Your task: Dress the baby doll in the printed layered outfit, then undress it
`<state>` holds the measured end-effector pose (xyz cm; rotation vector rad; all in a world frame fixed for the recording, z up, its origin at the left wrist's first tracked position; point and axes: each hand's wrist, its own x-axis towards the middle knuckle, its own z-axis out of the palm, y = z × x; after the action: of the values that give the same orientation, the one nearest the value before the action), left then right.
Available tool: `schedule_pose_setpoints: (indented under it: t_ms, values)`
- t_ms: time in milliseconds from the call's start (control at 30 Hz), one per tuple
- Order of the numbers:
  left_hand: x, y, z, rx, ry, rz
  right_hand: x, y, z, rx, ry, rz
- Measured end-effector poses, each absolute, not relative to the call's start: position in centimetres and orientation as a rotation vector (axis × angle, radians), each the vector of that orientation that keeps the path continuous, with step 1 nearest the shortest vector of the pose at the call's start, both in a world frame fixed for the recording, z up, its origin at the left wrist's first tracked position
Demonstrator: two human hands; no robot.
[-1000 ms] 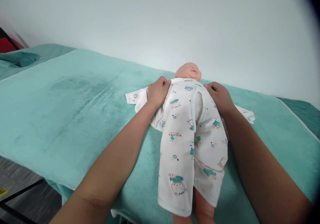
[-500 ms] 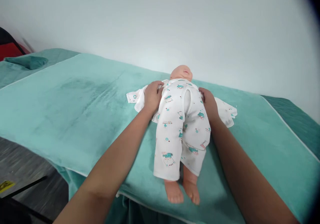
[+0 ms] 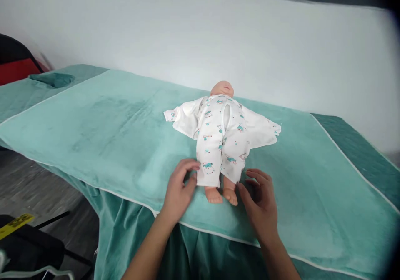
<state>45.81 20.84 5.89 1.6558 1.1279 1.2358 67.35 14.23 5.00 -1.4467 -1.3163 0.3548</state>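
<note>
A baby doll (image 3: pixel 222 89) lies on its back on a teal towel (image 3: pixel 103 126), head toward the wall. It wears white printed trousers (image 3: pixel 218 146), and a white printed top (image 3: pixel 187 123) is spread open under it to both sides. Its bare feet (image 3: pixel 221 195) point toward me. My left hand (image 3: pixel 179 190) hovers just left of the trouser cuff, fingers loosely curled and apart, holding nothing. My right hand (image 3: pixel 259 203) is just right of the feet, fingers spread, also holding nothing.
The towel covers a table whose front edge (image 3: pixel 218 234) runs just below the doll's feet. A white wall (image 3: pixel 200 34) stands behind. A folded teal cloth (image 3: pixel 51 79) and a red and black object (image 3: pixel 15 65) lie far left. Dark floor shows at lower left.
Both hands have left the doll's waist and drawn back to beside its feet. The view has pulled away, so the doll looks smaller and the trouser legs sit lower over the legs.
</note>
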Motion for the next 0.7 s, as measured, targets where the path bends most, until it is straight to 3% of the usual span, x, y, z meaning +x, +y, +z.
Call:
schedule_pose_setpoints:
  t_ms: [233, 467, 700]
  values:
    - [46.3, 18.5, 5.6, 1.903, 1.167, 1.155, 65.1, 13.8, 7.9, -1.492, -1.625, 0.304]
    - [46.4, 18.4, 5.0, 1.776, 1.169, 1.256, 63.4, 15.6, 12.5, -1.853, -2.01, 0.327]
    - [45.5, 17.7, 5.1, 1.654, 1.045, 1.226, 61.6, 15.9, 11.2, -1.859, -1.897, 0.248]
